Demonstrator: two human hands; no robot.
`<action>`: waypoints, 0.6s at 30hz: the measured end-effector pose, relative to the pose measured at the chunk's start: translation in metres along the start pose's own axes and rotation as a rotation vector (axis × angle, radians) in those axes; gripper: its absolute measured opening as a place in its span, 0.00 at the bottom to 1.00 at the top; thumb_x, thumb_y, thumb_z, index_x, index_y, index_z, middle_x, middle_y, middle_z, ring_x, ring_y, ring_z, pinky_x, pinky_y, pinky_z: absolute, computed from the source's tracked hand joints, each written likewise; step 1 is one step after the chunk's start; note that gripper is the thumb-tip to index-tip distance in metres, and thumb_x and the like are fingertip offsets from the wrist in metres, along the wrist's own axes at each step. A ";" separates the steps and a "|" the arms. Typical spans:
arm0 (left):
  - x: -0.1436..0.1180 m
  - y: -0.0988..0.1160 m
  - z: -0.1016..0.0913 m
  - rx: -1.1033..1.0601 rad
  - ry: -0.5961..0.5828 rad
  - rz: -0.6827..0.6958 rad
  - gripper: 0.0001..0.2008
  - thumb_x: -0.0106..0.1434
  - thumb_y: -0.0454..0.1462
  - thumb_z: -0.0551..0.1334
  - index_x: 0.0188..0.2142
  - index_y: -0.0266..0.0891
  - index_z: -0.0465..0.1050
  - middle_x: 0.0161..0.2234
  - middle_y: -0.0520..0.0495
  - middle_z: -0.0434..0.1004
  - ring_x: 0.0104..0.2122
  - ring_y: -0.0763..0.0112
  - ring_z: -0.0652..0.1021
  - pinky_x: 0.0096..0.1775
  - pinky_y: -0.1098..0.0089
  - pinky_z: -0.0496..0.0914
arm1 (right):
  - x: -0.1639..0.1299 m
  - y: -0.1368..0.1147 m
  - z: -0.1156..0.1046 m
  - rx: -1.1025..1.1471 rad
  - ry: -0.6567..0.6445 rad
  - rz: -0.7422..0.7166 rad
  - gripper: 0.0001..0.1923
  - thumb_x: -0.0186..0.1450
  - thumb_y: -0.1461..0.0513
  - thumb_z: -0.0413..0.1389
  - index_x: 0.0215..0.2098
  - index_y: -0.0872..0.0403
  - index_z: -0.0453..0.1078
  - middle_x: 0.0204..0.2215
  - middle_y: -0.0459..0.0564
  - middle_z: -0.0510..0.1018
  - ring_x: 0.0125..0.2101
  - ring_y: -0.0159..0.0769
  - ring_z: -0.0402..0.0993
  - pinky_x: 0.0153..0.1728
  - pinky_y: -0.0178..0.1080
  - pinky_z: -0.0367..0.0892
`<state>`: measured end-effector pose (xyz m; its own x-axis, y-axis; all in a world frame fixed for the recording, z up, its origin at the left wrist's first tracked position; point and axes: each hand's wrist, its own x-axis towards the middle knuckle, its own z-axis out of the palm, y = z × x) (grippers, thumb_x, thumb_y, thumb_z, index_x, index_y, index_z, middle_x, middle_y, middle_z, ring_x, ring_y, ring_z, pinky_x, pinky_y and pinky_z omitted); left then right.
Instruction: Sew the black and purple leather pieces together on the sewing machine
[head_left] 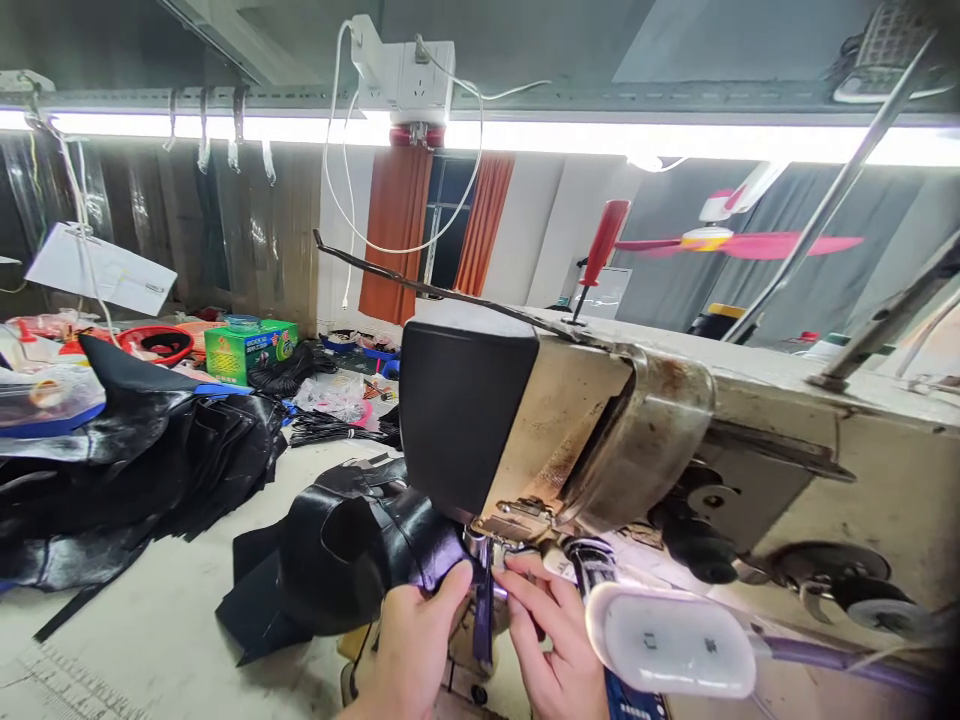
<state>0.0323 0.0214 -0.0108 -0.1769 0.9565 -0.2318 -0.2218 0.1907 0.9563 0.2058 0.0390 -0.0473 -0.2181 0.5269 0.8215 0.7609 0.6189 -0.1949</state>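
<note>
The left hand is pinching the black leather piece under the sewing machine's needle at six o'clock. The right hand is pinching its edge. Most sewing looks left.

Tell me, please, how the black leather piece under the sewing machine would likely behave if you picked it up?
The black leather piece would probably flop and sag, since it already lies folded and creased on the table. Its glossy surface looks fairly slippery. It seems light, as the left hand pins it with a thumb beside the right hand.
</note>
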 end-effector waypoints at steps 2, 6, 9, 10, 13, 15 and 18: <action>0.005 0.000 0.005 -0.089 -0.039 -0.007 0.26 0.50 0.58 0.70 0.20 0.36 0.75 0.21 0.47 0.74 0.27 0.63 0.74 0.32 0.67 0.68 | -0.002 0.002 0.001 0.008 0.001 -0.002 0.15 0.72 0.60 0.52 0.51 0.47 0.77 0.46 0.53 0.83 0.46 0.44 0.81 0.47 0.45 0.76; 0.012 0.010 0.011 -0.186 -0.072 -0.007 0.26 0.47 0.56 0.73 0.20 0.34 0.75 0.21 0.47 0.75 0.27 0.63 0.75 0.32 0.67 0.70 | -0.005 0.004 0.002 0.009 -0.019 -0.003 0.15 0.72 0.60 0.51 0.51 0.47 0.77 0.47 0.55 0.82 0.47 0.45 0.81 0.47 0.48 0.77; 0.013 0.016 0.012 -0.232 -0.110 -0.002 0.24 0.46 0.53 0.75 0.23 0.33 0.77 0.23 0.46 0.77 0.27 0.63 0.76 0.33 0.66 0.70 | -0.005 0.004 0.002 0.014 -0.027 -0.002 0.15 0.72 0.60 0.51 0.51 0.48 0.77 0.48 0.55 0.82 0.47 0.46 0.80 0.48 0.49 0.77; 0.013 0.016 0.011 -0.256 -0.127 -0.005 0.24 0.45 0.52 0.76 0.24 0.32 0.77 0.24 0.45 0.78 0.28 0.62 0.77 0.33 0.66 0.71 | -0.004 0.003 0.002 0.017 -0.023 -0.005 0.15 0.71 0.60 0.51 0.51 0.48 0.77 0.47 0.56 0.82 0.47 0.46 0.80 0.48 0.49 0.77; 0.013 0.008 0.007 -0.358 -0.147 -0.022 0.22 0.45 0.49 0.78 0.28 0.33 0.77 0.28 0.44 0.80 0.32 0.61 0.79 0.35 0.67 0.72 | -0.001 0.003 0.001 0.014 -0.009 -0.009 0.15 0.71 0.61 0.52 0.50 0.48 0.78 0.47 0.55 0.82 0.46 0.46 0.81 0.47 0.48 0.77; 0.014 -0.001 0.001 -0.493 -0.108 -0.060 0.20 0.51 0.49 0.75 0.32 0.35 0.76 0.32 0.44 0.80 0.35 0.63 0.80 0.36 0.69 0.72 | 0.001 0.005 0.000 0.001 -0.008 -0.015 0.14 0.71 0.61 0.52 0.49 0.49 0.78 0.46 0.55 0.83 0.45 0.46 0.81 0.46 0.47 0.77; 0.017 -0.007 -0.005 -0.723 -0.012 -0.139 0.15 0.67 0.48 0.62 0.36 0.37 0.73 0.36 0.44 0.79 0.35 0.69 0.80 0.38 0.71 0.73 | 0.004 0.006 -0.003 0.013 -0.009 -0.066 0.14 0.70 0.62 0.53 0.48 0.48 0.78 0.45 0.53 0.83 0.43 0.45 0.81 0.43 0.45 0.77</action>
<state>0.0262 0.0354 -0.0227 -0.0912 0.9372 -0.3366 -0.8189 0.1217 0.5608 0.2117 0.0426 -0.0436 -0.2731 0.4897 0.8280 0.7366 0.6601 -0.1474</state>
